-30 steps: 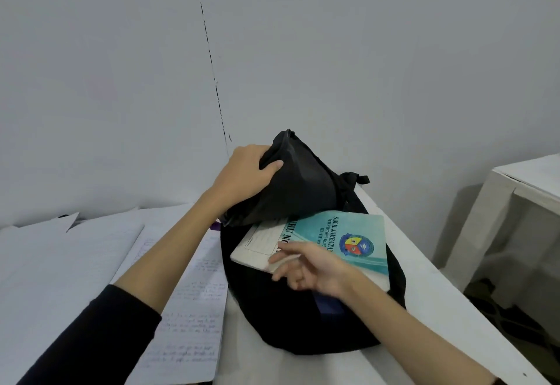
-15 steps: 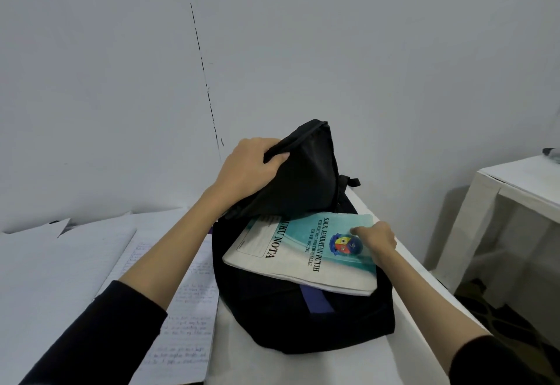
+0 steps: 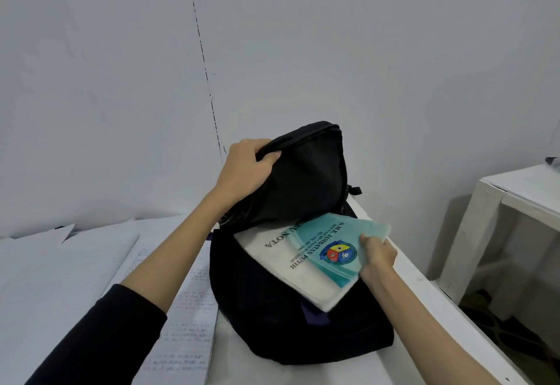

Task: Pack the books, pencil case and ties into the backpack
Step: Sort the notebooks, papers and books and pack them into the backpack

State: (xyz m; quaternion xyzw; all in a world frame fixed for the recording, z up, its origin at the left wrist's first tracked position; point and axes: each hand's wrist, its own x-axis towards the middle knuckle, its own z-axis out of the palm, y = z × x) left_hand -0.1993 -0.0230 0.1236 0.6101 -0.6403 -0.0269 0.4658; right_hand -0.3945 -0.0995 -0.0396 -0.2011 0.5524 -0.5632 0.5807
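Plain grey wall behind, white bench [image 3: 424, 287] up front with loose handwritten sheets [image 3: 188, 318] spread along its left side. On it sits the black backpack [image 3: 291, 333], with the left hand [image 3: 242, 169] clenched on the top flap [image 3: 306, 172], fingers curled round the fabric and lifting it higher than a second ago, so the mouth gapes a lot wider now.

Big change is the teal and white notebook [image 3: 306, 260]. A second ago the right hand [image 3: 377, 256] was hovering over its near edge; now it has shifted to the far right corner, fingers pinching that corner, and the book has swung round and tilted, its left end tucked under the raised flap. So it's about halfway in, the right half still sticking out over the bag's front.

My guess: one more push slides this one home. No pencil case or ties in view anywhere, so can't tell whether they're packed yet. There's also a second white table [image 3: 521, 190] off to the right.
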